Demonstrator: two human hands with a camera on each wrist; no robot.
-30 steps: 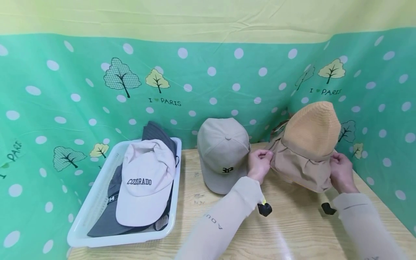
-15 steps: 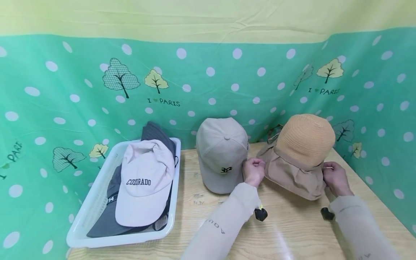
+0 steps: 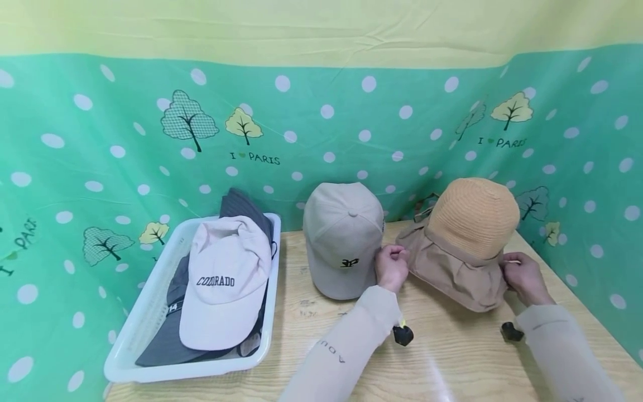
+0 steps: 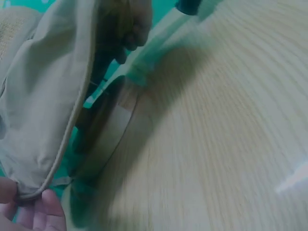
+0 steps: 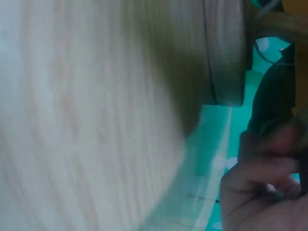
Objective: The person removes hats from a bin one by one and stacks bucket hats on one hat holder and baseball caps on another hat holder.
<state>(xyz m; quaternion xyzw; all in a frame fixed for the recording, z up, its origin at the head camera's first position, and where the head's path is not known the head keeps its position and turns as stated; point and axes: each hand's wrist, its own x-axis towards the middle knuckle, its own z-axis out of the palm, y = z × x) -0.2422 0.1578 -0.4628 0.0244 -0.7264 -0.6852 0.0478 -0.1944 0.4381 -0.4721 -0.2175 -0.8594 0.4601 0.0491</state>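
A sun hat [image 3: 472,218] with a straw crown and a tan cloth brim sits at the right of the table. My left hand [image 3: 392,269] pinches the brim's left edge, beside a grey-beige baseball cap [image 3: 344,240]. In the left wrist view the thumb and fingers [image 4: 45,211] hold the brim's hem, which stands off the tabletop. At the brim's right edge, my right hand [image 3: 524,277] grips the cloth with curled fingers. Below the brim a round-edged object [image 5: 226,53] shows in the right wrist view; most of it is hidden.
At left, a white plastic basket [image 3: 273,312] holds a pale COLORADO cap [image 3: 226,285] and several dark hats. A green dotted cloth [image 3: 331,139] hangs behind and along both sides. Wooden tabletop [image 3: 452,357] lies in front of the hats.
The sun hat has come down, and its pointed crown is now rounded. Both hands moved slightly down and left with the brim, then stayed almost still over the last half second.
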